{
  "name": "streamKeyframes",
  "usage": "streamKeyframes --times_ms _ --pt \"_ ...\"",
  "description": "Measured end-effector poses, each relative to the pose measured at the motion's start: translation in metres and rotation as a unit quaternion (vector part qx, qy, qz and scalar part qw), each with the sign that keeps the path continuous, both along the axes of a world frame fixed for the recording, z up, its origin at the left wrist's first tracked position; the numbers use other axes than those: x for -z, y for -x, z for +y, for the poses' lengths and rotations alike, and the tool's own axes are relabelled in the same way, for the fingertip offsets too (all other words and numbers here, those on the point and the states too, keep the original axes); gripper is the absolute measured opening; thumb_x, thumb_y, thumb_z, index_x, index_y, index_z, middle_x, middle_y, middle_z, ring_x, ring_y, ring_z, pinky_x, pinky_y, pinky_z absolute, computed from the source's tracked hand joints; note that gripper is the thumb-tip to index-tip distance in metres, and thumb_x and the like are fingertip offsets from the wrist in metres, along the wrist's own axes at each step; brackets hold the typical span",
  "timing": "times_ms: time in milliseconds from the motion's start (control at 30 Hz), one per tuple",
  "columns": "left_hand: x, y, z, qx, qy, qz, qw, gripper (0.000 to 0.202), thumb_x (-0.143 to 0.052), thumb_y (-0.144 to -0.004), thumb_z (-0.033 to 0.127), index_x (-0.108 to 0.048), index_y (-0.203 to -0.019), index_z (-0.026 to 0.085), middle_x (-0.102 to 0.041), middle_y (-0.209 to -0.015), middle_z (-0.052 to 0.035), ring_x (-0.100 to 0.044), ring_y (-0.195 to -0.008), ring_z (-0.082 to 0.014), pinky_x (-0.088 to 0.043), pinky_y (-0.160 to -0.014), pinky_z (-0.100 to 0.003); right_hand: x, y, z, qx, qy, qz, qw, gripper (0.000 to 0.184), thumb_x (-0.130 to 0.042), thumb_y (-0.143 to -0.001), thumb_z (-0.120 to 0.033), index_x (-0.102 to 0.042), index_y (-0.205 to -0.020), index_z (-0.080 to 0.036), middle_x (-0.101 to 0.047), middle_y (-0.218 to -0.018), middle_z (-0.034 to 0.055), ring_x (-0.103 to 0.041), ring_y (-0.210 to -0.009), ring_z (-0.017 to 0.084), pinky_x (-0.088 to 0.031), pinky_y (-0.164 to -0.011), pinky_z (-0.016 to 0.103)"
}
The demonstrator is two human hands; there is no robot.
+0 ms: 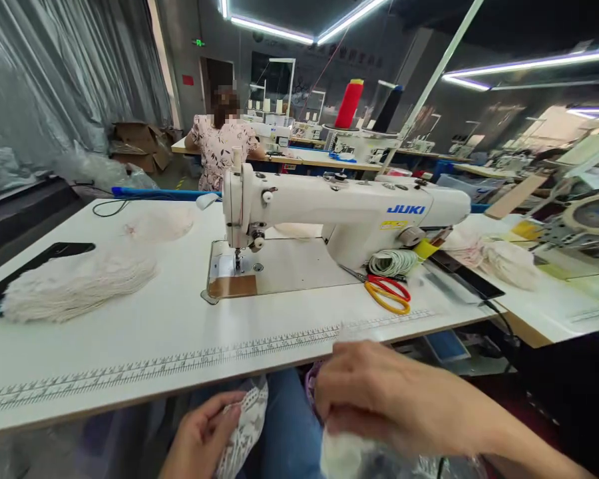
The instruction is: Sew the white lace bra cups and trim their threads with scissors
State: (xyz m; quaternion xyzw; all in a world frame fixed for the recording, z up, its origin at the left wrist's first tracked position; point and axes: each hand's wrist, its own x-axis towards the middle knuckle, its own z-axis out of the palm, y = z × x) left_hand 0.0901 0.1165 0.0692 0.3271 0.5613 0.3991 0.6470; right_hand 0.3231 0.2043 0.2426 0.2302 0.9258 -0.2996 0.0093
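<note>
Fingers [219,402] of my left hand [194,439] pinch the lace [249,416], thumb on the near side, and it hangs right there over my jeans [282,419], just below the front edge of the worktop [180,326]. Over to my right hand [374,386]: blurred, knuckles up, fingers curling down over something white [342,456]. Gripping it or only touching? I cannot tell; my own hand hides the tips.

Up on the worktop, the machine [299,199] stands square in front of me, needle [237,259] over its plate. Left of it sits a thick stack [80,286] of pale cloth, with a thinner pile [162,223] behind. Along the front runs a printed ruler [204,359]. Scissors [389,299] lie right of the plate, red and orange handles toward me, just beside a coiled cord [393,263]. And beyond the machine, there's a person [224,150] in a leaf-print top, near another worktop [319,158].
</note>
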Motion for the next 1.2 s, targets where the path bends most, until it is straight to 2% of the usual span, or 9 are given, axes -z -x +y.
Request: streamKeyframes --times_ms 67,133,267,367,567,733,833,1000,1200 --pt "-0.003 -0.008 -0.002 -0.035 -0.022 -0.026 0.999 0.056 -0.074 -0.062 0.059 -0.070 -0.094 0.014 -0.073 -0.078 -0.0063 -0.065 -0.077 -0.0214 -0.048 -0.067 -0.022 0.010 0.014 -0.018 -0.046 0.113 0.035 0.992 0.015 -0.049 -0.091 -0.020 -0.063 -0.085 -0.019 -0.063 -0.074 0.0004 -0.055 -0.068 0.011 -0.039 -0.063 0.019" --pt "-0.009 -0.015 -0.007 -0.042 -0.038 -0.047 0.997 0.052 -0.075 -0.062 0.057 -0.072 -0.093 0.014 -0.074 -0.082 -0.0082 -0.065 -0.080 -0.0229 -0.049 -0.072 -0.025 0.035 0.029 -0.027 -0.013 0.162 0.080 0.983 0.011 -0.053 -0.088 -0.020 -0.063 -0.085 -0.017 -0.060 -0.070 -0.0013 -0.052 -0.061 0.009 -0.038 -0.058 0.017" --pt "-0.017 -0.014 -0.022 -0.026 0.005 -0.101 0.995 0.053 -0.076 -0.062 0.054 -0.072 -0.098 0.015 -0.072 -0.096 -0.0106 -0.062 -0.096 -0.0286 -0.048 -0.081 -0.031 0.093 0.051 -0.030 0.107 0.106 0.103 0.983 0.007 -0.060 -0.083 -0.022 -0.064 -0.087 -0.017 -0.059 -0.068 -0.0024 -0.052 -0.061 0.010 -0.035 -0.058 0.018" --pt "-0.016 -0.005 -0.034 -0.074 0.092 -0.142 0.983 0.054 -0.080 -0.059 0.050 -0.071 -0.101 0.018 -0.071 -0.103 -0.0094 -0.059 -0.104 -0.0309 -0.048 -0.084 -0.035 0.114 0.057 -0.034 0.126 0.088 0.098 0.983 0.008 -0.059 -0.084 -0.026 -0.064 -0.085 -0.019 -0.062 -0.073 -0.0011 -0.057 -0.071 0.013 -0.036 -0.063 0.019" --pt "-0.016 0.000 -0.041 -0.121 0.127 -0.195 0.965 0.041 -0.083 -0.055 0.035 -0.074 -0.091 0.015 -0.069 -0.107 -0.0130 -0.054 -0.113 -0.0349 -0.047 -0.087 -0.037 0.117 0.058 -0.038 0.115 0.097 0.084 0.985 0.005 -0.059 -0.084 -0.024 -0.061 -0.085 -0.020 -0.063 -0.075 -0.0021 -0.057 -0.072 0.012 -0.035 -0.065 0.019" --pt "-0.019 -0.011 -0.036 -0.052 0.057 -0.118 0.990 0.054 -0.080 -0.060 0.048 -0.071 -0.101 0.014 -0.072 -0.094 -0.0127 -0.060 -0.102 -0.0347 -0.047 -0.087 -0.040 0.123 0.062 -0.040 0.095 0.071 0.066 0.991 0.005 -0.057 -0.084 -0.024 -0.060 -0.086 -0.021 -0.064 -0.076 -0.0010 -0.058 -0.071 0.014 -0.034 -0.062 0.021" --pt "-0.016 -0.010 -0.033 -0.003 0.005 -0.081 0.997 0.052 -0.076 -0.065 0.052 -0.071 -0.100 0.014 -0.073 -0.086 -0.0102 -0.064 -0.090 -0.0302 -0.048 -0.082 -0.036 0.129 0.061 -0.040 0.126 0.047 0.053 0.990 0.006 -0.058 -0.085 -0.026 -0.059 -0.086 -0.020 -0.064 -0.077 0.0000 -0.058 -0.073 0.015 -0.034 -0.063 0.023" --pt "-0.013 0.009 -0.036 0.032 0.061 -0.098 0.993 0.057 -0.077 -0.062 0.054 -0.072 -0.101 0.013 -0.073 -0.083 -0.0095 -0.064 -0.078 -0.0227 -0.046 -0.071 -0.026 0.138 0.048 -0.036 0.119 0.134 0.110 0.978 0.008 -0.066 -0.081 -0.022 -0.061 -0.086 -0.020 -0.065 -0.083 -0.0015 -0.058 -0.083 0.014 -0.037 -0.077 0.022" --pt "-0.021 0.020 -0.042 0.047 0.119 -0.085 0.988 0.057 -0.081 -0.055 0.056 -0.075 -0.094 0.014 -0.073 -0.083 -0.0108 -0.062 -0.080 -0.0233 -0.045 -0.072 -0.027 0.144 0.040 -0.030 0.068 0.181 0.156 0.969 0.001 -0.063 -0.084 -0.019 -0.064 -0.084 -0.018 -0.065 -0.081 -0.0009 -0.058 -0.083 0.013 -0.037 -0.083 0.024"
